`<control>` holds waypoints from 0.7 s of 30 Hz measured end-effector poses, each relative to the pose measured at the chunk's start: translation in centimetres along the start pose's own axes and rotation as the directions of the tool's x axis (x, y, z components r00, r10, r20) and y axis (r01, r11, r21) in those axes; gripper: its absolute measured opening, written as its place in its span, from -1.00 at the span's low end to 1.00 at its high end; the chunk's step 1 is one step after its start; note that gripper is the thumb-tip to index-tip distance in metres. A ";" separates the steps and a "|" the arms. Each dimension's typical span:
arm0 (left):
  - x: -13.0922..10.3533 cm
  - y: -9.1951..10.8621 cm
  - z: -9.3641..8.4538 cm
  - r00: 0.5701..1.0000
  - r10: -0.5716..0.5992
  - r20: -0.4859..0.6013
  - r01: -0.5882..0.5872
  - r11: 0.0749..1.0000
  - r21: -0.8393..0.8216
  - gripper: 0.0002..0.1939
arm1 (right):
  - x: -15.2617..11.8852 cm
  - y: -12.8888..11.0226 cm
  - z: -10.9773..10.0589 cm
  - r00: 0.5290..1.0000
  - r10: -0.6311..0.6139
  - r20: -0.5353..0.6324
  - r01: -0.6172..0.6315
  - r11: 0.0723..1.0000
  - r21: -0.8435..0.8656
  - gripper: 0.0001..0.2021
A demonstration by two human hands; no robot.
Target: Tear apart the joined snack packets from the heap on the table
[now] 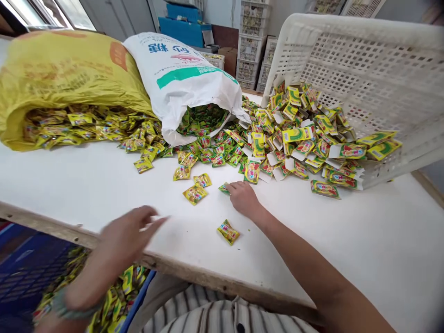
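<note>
My right hand (243,198) reaches over the white table, its fingers closed on a small green candy packet (225,188) near the heap. Most of the packet is hidden under the fingertips. My left hand (128,231), slightly blurred, hovers above the table's front edge with fingers apart and nothing in them. Between the hands lie two yellow packets, one of them a yellow candy packet (194,194). Nearer to me is a single yellow-green packet (228,231). Small printed cardboard boxes (298,134), several with open flaps, are heaped right of my right hand.
A yellow sack (76,69) and a white sack (180,69) lie on the table (86,185), spilling packets. A white plastic basket (347,60) is tipped over behind the boxes. Below the wooden edge at left stands a blue crate (27,263) of filled boxes. Stacked crates (252,41) are behind.
</note>
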State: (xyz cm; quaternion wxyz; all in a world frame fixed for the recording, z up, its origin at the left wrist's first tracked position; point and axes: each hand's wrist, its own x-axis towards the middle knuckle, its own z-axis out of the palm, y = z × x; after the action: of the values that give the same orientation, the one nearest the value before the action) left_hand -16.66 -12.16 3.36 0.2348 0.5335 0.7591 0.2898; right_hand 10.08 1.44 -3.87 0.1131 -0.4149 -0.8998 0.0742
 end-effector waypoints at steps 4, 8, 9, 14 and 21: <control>0.3 6.2 9.0 0.878 0.340 0.336 -0.437 0.855 0.278 -0.68 | -2.8 0.5 0.3 0.946 0.317 -0.062 -0.264 0.870 0.416 -0.75; 0.1 8.3 13.0 0.758 0.358 0.545 -0.576 0.760 0.302 -0.73 | -4.2 1.7 0.6 0.851 0.526 0.012 -0.354 0.557 0.751 -0.79; 0.3 8.1 13.2 0.757 0.345 0.554 -0.561 0.778 0.283 -0.74 | -4.3 2.0 0.5 0.841 0.541 0.023 -0.334 0.484 0.809 -0.77; 2.4 6.4 12.7 0.883 0.136 0.449 -0.227 0.962 0.154 -0.74 | -4.3 3.2 -0.1 0.816 0.574 0.069 -0.261 0.259 0.930 -0.61; 6.0 6.5 13.2 0.929 0.135 0.345 0.075 0.844 -0.531 -0.57 | -4.9 3.1 -0.7 0.824 0.564 0.053 -0.437 0.574 0.693 -0.69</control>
State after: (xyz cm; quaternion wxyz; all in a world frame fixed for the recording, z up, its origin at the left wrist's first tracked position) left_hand -5.41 -2.32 -1.93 0.5078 0.5035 0.5814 0.3881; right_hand 15.60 -0.28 -4.54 0.3084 -0.5864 -0.6398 0.3895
